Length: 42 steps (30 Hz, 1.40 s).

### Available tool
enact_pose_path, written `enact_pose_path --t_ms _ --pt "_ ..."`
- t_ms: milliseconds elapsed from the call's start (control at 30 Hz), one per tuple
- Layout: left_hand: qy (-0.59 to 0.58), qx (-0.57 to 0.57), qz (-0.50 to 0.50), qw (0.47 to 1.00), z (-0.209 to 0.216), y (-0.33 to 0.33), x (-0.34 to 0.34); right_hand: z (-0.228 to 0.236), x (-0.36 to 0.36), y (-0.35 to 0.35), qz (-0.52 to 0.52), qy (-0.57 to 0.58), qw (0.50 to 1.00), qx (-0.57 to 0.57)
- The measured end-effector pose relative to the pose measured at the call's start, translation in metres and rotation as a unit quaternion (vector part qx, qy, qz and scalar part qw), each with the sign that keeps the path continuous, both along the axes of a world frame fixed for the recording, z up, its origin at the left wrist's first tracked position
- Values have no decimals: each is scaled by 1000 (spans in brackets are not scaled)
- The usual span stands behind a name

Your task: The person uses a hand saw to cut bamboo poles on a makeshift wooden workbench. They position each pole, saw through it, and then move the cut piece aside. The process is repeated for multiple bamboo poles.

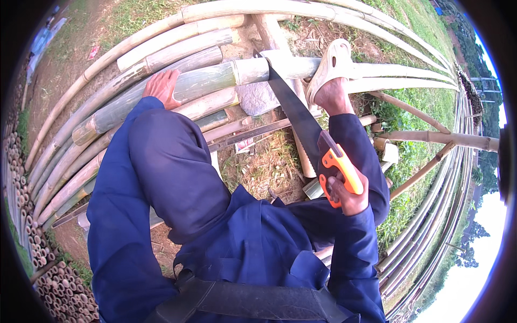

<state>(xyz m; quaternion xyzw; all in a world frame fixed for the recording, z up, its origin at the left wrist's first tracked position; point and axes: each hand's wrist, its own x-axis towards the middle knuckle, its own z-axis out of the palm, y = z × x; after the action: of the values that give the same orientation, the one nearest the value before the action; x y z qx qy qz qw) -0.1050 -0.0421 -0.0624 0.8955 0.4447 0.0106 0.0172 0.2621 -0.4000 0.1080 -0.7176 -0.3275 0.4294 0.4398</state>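
Observation:
A hand saw (295,105) with an orange handle is gripped in my right hand (350,194). Its dark blade slants up and left, and the far end lies against a thick bamboo pole (207,82), just right of a node. Whether the teeth have cut into the pole cannot be made out. My left hand (162,89) rests flat on that pole, left of the blade, fingers stretched out. On the pole's right part stands my foot in a cream clog (335,67). A grey stone or block (259,98) sits under the pole near the blade.
Several more bamboo poles (177,53) lie alongside on the left. A bamboo post with braces (441,139) stands at right, with long stacked poles (431,220) beyond. Cut bamboo ends (62,285) are piled at lower left. Sawdust and chips (269,167) cover the ground between my legs.

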Motion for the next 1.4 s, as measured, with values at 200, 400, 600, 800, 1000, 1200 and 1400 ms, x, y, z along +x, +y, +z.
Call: enact_pose_path --t_ms 200,400,600,800,1000,1200,1400 --pt "-57 -32 -15 998 -15 -6 3 -89 2 89 13 -50 995 90" --pt "-77 -27 8 997 -33 -19 1 -117 -8 122 46 -125 981 140" --pt "-82 -25 16 996 -32 -22 0 -54 -27 6 22 -116 992 43" --pt "-92 -21 2 995 -30 -16 5 -135 -18 125 36 -203 959 196" --pt "-68 -51 44 995 -30 -23 2 -96 -25 18 10 -121 988 95" --pt "-93 -47 11 994 -31 -20 2 -96 -30 60 33 -185 973 134" --pt "-96 -56 26 993 -36 -24 2 -63 -37 5 18 -146 984 97"
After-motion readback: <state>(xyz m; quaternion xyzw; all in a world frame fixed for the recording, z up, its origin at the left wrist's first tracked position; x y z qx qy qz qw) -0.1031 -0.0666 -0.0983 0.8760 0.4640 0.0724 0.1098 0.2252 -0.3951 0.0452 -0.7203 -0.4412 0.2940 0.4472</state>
